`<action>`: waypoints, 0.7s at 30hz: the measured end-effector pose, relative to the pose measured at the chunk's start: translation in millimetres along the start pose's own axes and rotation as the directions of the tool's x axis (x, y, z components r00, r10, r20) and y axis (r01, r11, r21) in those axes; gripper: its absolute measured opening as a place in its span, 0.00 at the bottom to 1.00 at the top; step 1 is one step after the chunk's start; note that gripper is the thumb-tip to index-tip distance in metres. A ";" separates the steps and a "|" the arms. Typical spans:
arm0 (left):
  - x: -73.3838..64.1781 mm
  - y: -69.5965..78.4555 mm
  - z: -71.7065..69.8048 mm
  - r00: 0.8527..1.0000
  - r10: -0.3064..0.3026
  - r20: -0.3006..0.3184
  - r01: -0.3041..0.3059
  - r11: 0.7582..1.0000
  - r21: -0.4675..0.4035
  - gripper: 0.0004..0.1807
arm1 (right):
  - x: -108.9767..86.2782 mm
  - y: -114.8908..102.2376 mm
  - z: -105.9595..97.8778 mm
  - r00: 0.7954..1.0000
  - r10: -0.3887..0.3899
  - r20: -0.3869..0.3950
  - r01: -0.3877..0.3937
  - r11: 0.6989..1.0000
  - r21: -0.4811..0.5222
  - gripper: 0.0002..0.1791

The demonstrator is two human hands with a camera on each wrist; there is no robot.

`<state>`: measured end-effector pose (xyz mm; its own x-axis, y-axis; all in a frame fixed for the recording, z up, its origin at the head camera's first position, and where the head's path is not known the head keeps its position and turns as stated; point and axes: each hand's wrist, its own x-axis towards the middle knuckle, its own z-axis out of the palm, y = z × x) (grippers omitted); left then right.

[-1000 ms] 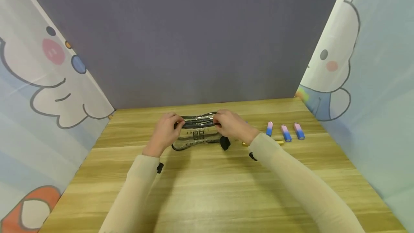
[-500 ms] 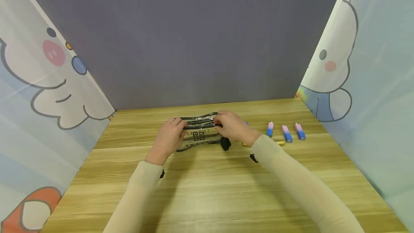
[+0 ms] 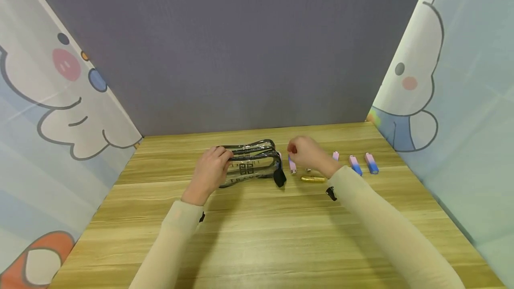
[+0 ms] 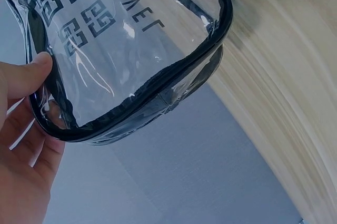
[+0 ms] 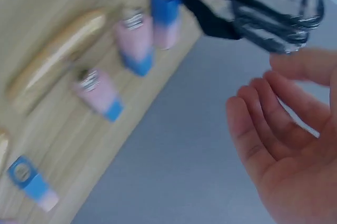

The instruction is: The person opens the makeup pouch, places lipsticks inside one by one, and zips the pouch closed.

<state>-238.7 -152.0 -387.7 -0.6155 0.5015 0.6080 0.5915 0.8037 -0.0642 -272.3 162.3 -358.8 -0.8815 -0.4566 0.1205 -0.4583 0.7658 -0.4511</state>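
Holding clear pouch (image 4: 121,55), "TRAVEL" lettering (image 4: 141,14)

Bag (image 3: 252,169) in the left hand (image 3: 209,171) is see-through with black trim (image 4: 227,10) and print (image 4: 98,17); bars (image 3: 371,163) near the right hand (image 3: 310,153) go pink-to-blue, tube (image 3: 313,179) by it's gold.

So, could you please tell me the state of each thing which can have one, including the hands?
Left hand: gripping the clear pouch at one end.
Clear pouch: held; whether zipped or open, I cannot tell.
Right hand: holding nothing, fingers loosely bent.
Gold stick: lying on the table.
Pink-and-blue sticks: lying on the table.
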 end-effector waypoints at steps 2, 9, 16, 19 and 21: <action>-0.5 0.3 0.1 1.000 0.002 -0.010 -0.002 1.000 0.001 0.11 | -3.8 6.6 1.2 0.999 0.019 0.050 -0.018 1.000 -0.024 0.09; -2.5 1.4 2.9 0.999 0.017 -0.038 -0.016 1.000 0.026 0.11 | -19.8 30.7 10.3 0.989 -0.011 0.147 0.032 0.989 -0.141 0.13; -3.8 1.3 4.6 0.999 0.023 -0.039 -0.021 0.999 0.039 0.11 | -29.0 49.0 20.5 0.976 0.007 0.219 0.032 0.984 -0.177 0.07; -4.0 1.3 4.7 0.999 0.022 -0.042 -0.021 0.999 0.028 0.11 | -31.5 53.1 24.7 0.971 0.018 0.238 0.028 0.982 -0.186 0.05; -3.9 1.2 4.7 0.999 0.020 -0.042 -0.019 1.000 0.023 0.11 | -32.4 55.5 27.1 0.971 0.014 0.241 0.033 0.981 -0.190 0.07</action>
<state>-238.0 -151.4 -393.8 -0.5814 0.5032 0.6394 0.5909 0.8013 -0.0934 -266.1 207.3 -411.8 -0.8344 -0.5416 -0.1019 -0.5008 0.8224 -0.2701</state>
